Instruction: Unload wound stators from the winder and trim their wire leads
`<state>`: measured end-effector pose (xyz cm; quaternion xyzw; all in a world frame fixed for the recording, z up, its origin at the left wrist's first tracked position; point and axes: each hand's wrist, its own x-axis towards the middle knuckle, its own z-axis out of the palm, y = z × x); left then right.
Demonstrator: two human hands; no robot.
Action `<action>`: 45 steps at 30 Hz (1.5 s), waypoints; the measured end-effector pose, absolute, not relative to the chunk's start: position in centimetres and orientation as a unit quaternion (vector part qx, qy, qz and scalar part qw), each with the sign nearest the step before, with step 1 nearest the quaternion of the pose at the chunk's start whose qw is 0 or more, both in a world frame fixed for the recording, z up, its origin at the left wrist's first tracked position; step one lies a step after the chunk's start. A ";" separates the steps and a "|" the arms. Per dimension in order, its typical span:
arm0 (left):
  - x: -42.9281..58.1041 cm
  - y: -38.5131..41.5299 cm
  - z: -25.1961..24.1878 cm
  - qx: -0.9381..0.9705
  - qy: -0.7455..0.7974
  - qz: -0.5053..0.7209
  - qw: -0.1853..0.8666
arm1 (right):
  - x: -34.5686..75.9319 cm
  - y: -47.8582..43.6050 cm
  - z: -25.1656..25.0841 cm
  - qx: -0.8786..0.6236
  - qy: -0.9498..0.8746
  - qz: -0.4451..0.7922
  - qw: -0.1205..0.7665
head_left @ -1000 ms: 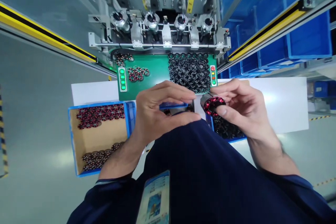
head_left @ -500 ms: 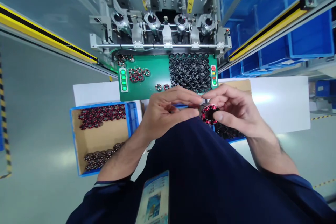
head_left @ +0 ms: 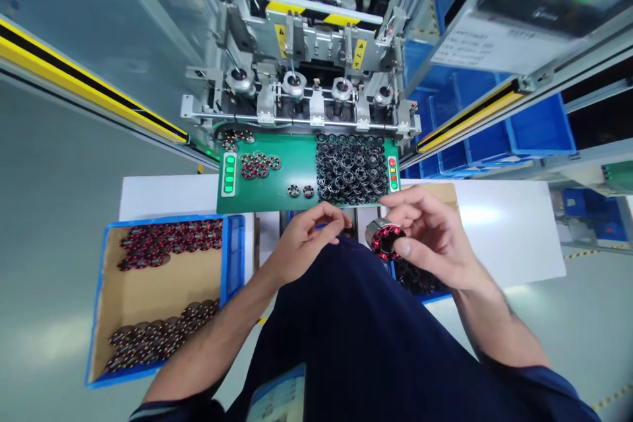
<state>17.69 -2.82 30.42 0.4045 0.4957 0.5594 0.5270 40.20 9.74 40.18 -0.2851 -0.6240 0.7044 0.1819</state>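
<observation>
My right hand (head_left: 428,234) grips a motor stator (head_left: 378,237), a short metal ring with red windings and a dark hollow centre. The thumb presses on its near rim, and the other fingers curl behind it. The ring is tilted, its red face toward me. To the left, apart from the ring, my left hand (head_left: 314,237) hovers before my body with its fingers loosely curled. A small gap shows between thumb and fingertips, and I see nothing held there. Beyond the hands, two loose stators (head_left: 301,191) lie near the front edge of the green work plate (head_left: 291,171).
Many black rings (head_left: 351,168) are heaped on the plate's right part; several stators (head_left: 257,165) stand at its left. Behind rises a machine (head_left: 316,105) with a row of metal spindles. A blue bin (head_left: 171,283) of stators sits at left. Yellow guard posts (head_left: 93,86) flank the plate.
My left hand has drawn away to the left from the stator, its fingers now more curled. My right hand still holds the stator, turned slightly. The view has tilted up toward the machine.
</observation>
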 end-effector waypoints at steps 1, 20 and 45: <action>17.5 -3.0 30.5 0.420 0.520 0.564 0.485 | 40.1 9.7 40.3 -0.290 -0.631 0.697 0.180; 18.9 -3.7 35.3 0.622 0.535 0.563 0.100 | 39.2 9.1 40.5 -0.266 -0.749 0.535 0.287; 19.6 -3.2 36.7 0.612 0.546 0.570 0.041 | 38.9 5.9 40.1 -0.338 -0.699 0.522 0.353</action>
